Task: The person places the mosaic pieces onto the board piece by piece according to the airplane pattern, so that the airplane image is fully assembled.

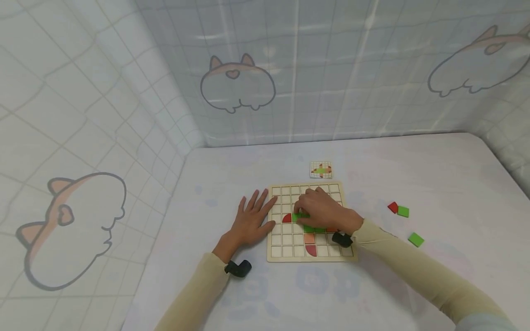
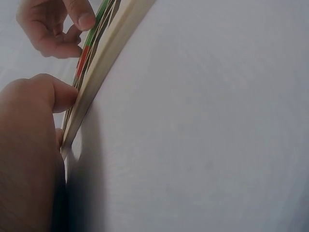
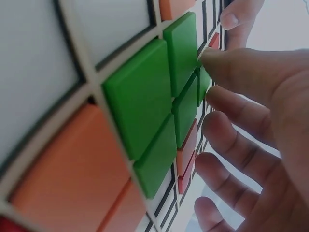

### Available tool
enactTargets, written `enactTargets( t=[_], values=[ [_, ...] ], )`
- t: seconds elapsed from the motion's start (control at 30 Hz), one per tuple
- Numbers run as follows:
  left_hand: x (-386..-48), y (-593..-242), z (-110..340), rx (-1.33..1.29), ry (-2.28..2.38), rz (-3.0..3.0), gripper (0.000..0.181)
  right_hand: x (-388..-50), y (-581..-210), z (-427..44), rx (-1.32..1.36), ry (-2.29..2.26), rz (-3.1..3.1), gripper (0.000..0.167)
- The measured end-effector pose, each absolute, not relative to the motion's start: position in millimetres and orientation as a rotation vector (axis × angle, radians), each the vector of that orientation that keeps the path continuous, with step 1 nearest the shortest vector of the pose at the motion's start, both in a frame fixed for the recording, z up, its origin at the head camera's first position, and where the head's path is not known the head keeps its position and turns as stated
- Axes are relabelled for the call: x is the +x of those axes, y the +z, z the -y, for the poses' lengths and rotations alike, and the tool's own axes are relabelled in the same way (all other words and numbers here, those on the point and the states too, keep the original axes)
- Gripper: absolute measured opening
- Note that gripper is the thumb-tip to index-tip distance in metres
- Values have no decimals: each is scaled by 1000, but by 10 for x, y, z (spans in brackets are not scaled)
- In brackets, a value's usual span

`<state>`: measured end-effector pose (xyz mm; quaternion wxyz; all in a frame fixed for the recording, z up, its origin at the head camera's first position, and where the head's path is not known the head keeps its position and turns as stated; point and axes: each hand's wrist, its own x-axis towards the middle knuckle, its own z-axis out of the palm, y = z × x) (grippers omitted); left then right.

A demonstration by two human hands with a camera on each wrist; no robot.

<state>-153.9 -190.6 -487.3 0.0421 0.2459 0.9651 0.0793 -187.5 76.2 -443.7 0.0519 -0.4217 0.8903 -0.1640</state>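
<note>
A wooden grid board [image 1: 276,252] lies on the table under both hands. My left hand [image 1: 250,225] lies spread with straight fingers, its thumb and fingertips at the board's left edge. Over the board, my right hand [image 1: 320,209] pinches a green square tile [image 3: 203,83] between thumb and forefinger, beside a red quarter-circle tile [image 1: 287,218]. Its other fingers are loosely bent in the right wrist view. More green tiles [image 3: 140,96] and orange tiles [image 3: 79,169] fill neighbouring cells. Lower down sit an orange tile [image 1: 309,238] and a dark red rounded tile [image 1: 311,250]. My right hand hides part of the pattern.
Behind the board lies a small pattern card [image 1: 320,170] with a coloured grid design. To the right are a loose red piece [image 1: 393,207], a green tile [image 1: 403,211] touching or close to it, and another green tile [image 1: 416,239]. Tiled-print walls enclose the table.
</note>
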Motion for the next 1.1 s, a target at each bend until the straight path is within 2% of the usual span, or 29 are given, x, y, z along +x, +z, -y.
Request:
enactTargets(
  t=[0.23,0.63,1.1],
  values=[
    [-1535,-4868,1895,729,236,-2940,67,-1791,-4429,-993,-1278,-554,-2744,14],
    [-1520,-4843,1893,731,249,-2950,67,-1487,-4457,-1753,-1013,-572,-2823,12],
    [-1539,-4867,1893,719,236,-2933,68,-1091,-4476,-2571,-810,-597,-3065,22]
  ],
)
